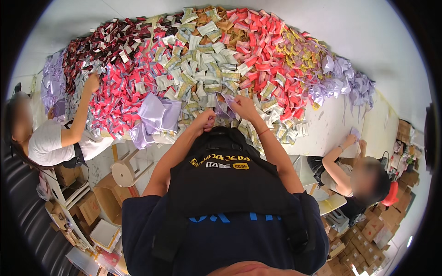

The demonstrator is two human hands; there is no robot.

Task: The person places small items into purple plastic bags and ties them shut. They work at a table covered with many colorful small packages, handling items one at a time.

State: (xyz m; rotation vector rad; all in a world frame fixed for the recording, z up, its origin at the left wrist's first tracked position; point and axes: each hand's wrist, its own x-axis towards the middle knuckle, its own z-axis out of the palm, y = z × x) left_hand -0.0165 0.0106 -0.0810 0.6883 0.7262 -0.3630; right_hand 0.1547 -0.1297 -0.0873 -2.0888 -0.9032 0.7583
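Observation:
A lavender fabric pouch (223,105) with its mouth spread is held upright before my chest, over the heap of sachets. The fingers of my right hand (244,107) pinch the right side of its rim. My left hand (206,120) is curled by the pouch's lower left side; whether it grips the fabric or something small is hidden. White-and-green printed sachets (221,74) lie thickly just beyond both hands. A stack of flat lavender pouches (160,112) rests on the sachets left of my left hand.
Pink sachets (114,100), dark red sachets (110,41), red sachets (264,45) and yellow packets (300,51) cover the table (328,127). Filled lavender pouches (342,79) sit at right. Co-workers flank me: a left arm (77,114) and right hands (354,140). A stool (124,172) stands behind left.

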